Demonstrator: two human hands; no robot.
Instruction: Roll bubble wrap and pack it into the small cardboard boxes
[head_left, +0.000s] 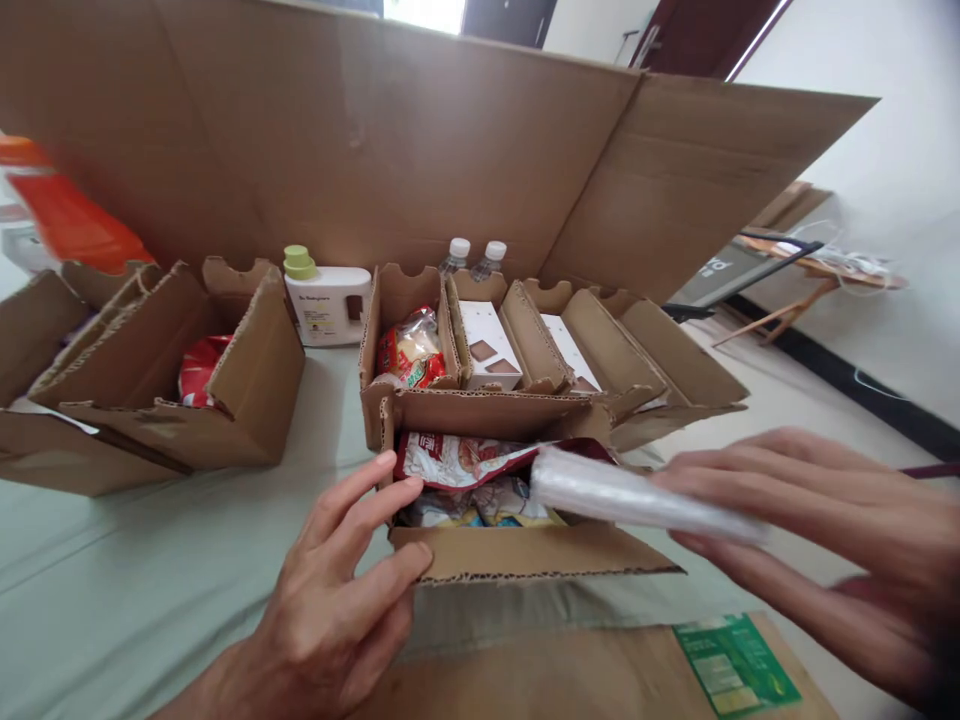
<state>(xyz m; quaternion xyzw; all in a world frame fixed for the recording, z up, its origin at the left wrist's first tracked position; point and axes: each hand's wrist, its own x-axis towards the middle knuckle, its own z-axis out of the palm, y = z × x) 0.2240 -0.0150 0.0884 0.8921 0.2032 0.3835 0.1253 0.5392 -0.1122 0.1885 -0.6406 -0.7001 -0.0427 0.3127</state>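
Cardboard tray [525, 560] — left hand [337, 600] steadies it, right hand [810, 530] holds packet [637, 495] above.

Clear plastic packet [637, 497] over box compartment [525, 560]

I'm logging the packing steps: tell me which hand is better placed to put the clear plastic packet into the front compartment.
Probably the right hand: it already grips the clear plastic packet, whose tip is over the front compartment. The left hand only rests on that compartment's edge.

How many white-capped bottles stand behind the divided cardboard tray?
2: the left bottle and the right bottle stand side by side behind the cardboard tray, only tops showing; more may be hidden.
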